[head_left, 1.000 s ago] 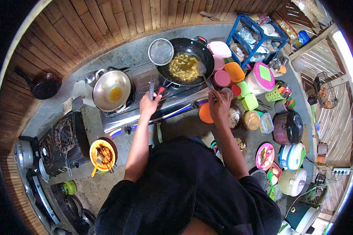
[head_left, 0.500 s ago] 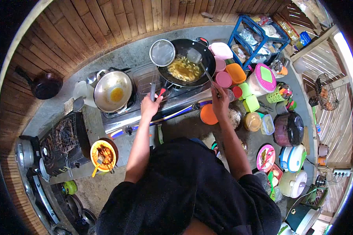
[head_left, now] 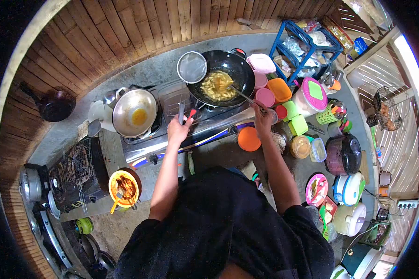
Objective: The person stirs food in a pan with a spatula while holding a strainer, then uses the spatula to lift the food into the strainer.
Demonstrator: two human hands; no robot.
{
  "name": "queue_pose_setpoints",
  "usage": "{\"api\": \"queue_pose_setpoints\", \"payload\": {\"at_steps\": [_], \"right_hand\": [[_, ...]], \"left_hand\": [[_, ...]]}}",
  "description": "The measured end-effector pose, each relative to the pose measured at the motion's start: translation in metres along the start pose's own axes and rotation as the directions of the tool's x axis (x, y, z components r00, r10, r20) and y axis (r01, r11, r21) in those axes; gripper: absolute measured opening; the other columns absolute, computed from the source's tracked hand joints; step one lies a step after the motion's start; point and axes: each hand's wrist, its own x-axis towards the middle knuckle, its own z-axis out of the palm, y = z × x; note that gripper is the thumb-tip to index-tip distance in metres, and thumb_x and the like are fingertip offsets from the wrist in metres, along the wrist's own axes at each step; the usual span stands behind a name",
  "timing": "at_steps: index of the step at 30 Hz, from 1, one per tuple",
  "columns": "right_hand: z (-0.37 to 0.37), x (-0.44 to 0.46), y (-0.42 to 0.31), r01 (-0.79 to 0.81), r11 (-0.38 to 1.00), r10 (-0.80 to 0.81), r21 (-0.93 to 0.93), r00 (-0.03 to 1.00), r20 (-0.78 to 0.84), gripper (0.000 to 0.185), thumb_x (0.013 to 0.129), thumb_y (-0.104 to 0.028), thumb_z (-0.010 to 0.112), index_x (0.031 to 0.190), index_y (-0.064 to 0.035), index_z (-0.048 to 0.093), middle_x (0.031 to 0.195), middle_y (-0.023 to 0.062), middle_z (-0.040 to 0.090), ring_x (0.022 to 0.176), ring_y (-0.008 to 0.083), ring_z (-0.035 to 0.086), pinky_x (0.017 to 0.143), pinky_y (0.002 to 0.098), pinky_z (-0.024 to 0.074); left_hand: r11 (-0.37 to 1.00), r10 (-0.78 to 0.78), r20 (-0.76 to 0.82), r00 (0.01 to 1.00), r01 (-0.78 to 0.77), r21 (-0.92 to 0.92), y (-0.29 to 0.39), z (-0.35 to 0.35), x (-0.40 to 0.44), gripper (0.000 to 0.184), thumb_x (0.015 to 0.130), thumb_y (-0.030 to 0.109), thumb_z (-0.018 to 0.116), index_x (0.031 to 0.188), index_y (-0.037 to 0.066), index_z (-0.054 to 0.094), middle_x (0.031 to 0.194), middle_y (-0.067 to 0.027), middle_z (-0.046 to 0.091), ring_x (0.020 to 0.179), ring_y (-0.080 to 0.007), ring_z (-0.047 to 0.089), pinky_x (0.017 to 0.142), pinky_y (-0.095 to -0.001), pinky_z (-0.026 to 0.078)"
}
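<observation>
My left hand (head_left: 178,129) is closed round the handle of a round mesh strainer (head_left: 192,67), which is held at the left rim of a black wok (head_left: 239,69). A red handle (head_left: 192,113) shows beside these fingers. My right hand (head_left: 264,116) grips a metal spatula (head_left: 243,94) whose blade is down among yellowish pieces of food (head_left: 217,86) in liquid in the wok. To the left, a second, silvery pan (head_left: 135,113) with a little yellow liquid rests on the stove (head_left: 172,138).
Pink, orange and green containers (head_left: 279,89) crowd the wok's right side, with a blue rack (head_left: 307,44) behind. An orange lid (head_left: 249,139) lies near my right wrist. At the left are a yellow bowl (head_left: 112,185) of red sauce and a grill rack (head_left: 77,162).
The spatula blade has gone from above the food at the wok's far side down into the food. The strainer stays at the wok's left rim.
</observation>
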Motion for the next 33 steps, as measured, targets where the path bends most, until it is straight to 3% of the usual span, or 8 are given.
{"api": "queue_pose_setpoints", "payload": {"at_steps": [5, 7, 16, 19, 23, 25, 28, 33], "right_hand": [[0.002, -0.005, -0.012, 0.076, 0.995, -0.070, -0.070, 0.994, 0.089, 0.022, 0.095, -0.013, 0.064, 0.114, -0.0026, 0.070, 0.100, 0.0106, 0.070, 0.094, 0.0166, 0.066, 0.084, 0.0268, 0.0516], [-0.001, -0.002, -0.009, 0.318, 0.883, -0.309, -0.345, 0.947, 0.083, 0.021, 0.094, -0.015, 0.067, 0.113, -0.0080, 0.072, 0.090, 0.0101, 0.068, 0.090, 0.0161, 0.065, 0.079, 0.0291, 0.0519], [-0.001, 0.020, -0.012, 0.347, 0.565, -0.446, -0.748, 0.892, 0.076, 0.024, 0.090, -0.017, 0.070, 0.113, -0.0108, 0.072, 0.092, 0.0142, 0.064, 0.081, 0.0213, 0.062, 0.074, 0.0307, 0.0492], [0.009, 0.032, 0.008, 0.251, 0.786, -0.283, -0.565, 0.959, 0.032, 0.024, 0.091, -0.018, 0.069, 0.113, -0.0089, 0.071, 0.088, 0.0119, 0.068, 0.078, 0.0189, 0.064, 0.075, 0.0291, 0.0492], [0.015, 0.038, 0.015, 0.257, 0.867, -0.215, -0.427, 0.966, 0.146, 0.028, 0.094, -0.020, 0.067, 0.116, -0.0037, 0.069, 0.091, 0.0104, 0.072, 0.083, 0.0155, 0.066, 0.076, 0.0260, 0.0493], [0.016, 0.035, 0.008, 0.117, 0.983, -0.085, -0.139, 0.973, 0.217, 0.030, 0.097, -0.019, 0.063, 0.118, 0.0020, 0.065, 0.103, 0.0109, 0.072, 0.091, 0.0125, 0.065, 0.077, 0.0241, 0.0497], [0.018, 0.024, -0.010, 0.070, 0.997, -0.075, 0.035, 0.980, 0.182, 0.024, 0.095, -0.016, 0.065, 0.111, 0.0006, 0.070, 0.092, 0.0064, 0.073, 0.089, 0.0101, 0.065, 0.076, 0.0238, 0.0498], [0.009, 0.021, -0.008, 0.214, 0.949, -0.181, -0.233, 0.971, 0.156, 0.024, 0.092, -0.020, 0.068, 0.112, -0.0055, 0.071, 0.093, 0.0111, 0.071, 0.091, 0.0189, 0.065, 0.082, 0.0301, 0.0493]], "left_hand": [[1.000, -0.002, -0.006, 1.000, 0.002, 0.026, 0.002, -0.002, -0.002, 0.031, 0.082, 0.032, 0.077, 0.094, 0.009, 0.059, 0.067, -0.0097, 0.069, 0.061, -0.0224, 0.070, 0.064, -0.0379, 0.053], [0.999, -0.003, -0.004, 1.000, 0.003, 0.037, 0.004, -0.003, -0.002, 0.031, 0.083, 0.032, 0.077, 0.094, 0.009, 0.059, 0.066, -0.0096, 0.068, 0.061, -0.0223, 0.070, 0.064, -0.0378, 0.053], [1.000, 0.003, -0.002, 1.000, -0.003, 0.014, 0.008, -0.003, -0.003, 0.031, 0.083, 0.032, 0.077, 0.093, 0.009, 0.059, 0.066, -0.0089, 0.068, 0.061, -0.0213, 0.070, 0.064, -0.0369, 0.053], [0.999, 0.003, -0.009, 1.000, -0.002, 0.038, 0.006, -0.002, -0.003, 0.031, 0.083, 0.033, 0.077, 0.092, 0.009, 0.058, 0.065, -0.0090, 0.068, 0.061, -0.0213, 0.070, 0.064, -0.0369, 0.053], [1.000, -0.005, -0.006, 1.000, 0.005, 0.029, 0.002, -0.001, 0.000, 0.032, 0.082, 0.033, 0.077, 0.093, 0.010, 0.059, 0.065, -0.0091, 0.068, 0.062, -0.0220, 0.070, 0.065, -0.0374, 0.053], [1.000, -0.008, -0.005, 1.000, 0.008, 0.023, 0.001, -0.001, -0.001, 0.032, 0.082, 0.033, 0.077, 0.093, 0.010, 0.059, 0.065, -0.0092, 0.068, 0.062, -0.0223, 0.070, 0.065, -0.0376, 0.053], [1.000, -0.006, -0.003, 1.000, 0.007, 0.027, 0.002, -0.001, -0.001, 0.032, 0.082, 0.033, 0.077, 0.093, 0.010, 0.059, 0.066, -0.0093, 0.069, 0.063, -0.0229, 0.071, 0.066, -0.0379, 0.053], [0.999, -0.017, 0.001, 1.000, 0.017, 0.038, 0.002, -0.001, 0.000, 0.032, 0.082, 0.033, 0.078, 0.094, 0.009, 0.059, 0.067, -0.0095, 0.069, 0.064, -0.0234, 0.071, 0.067, -0.0385, 0.053]]}}
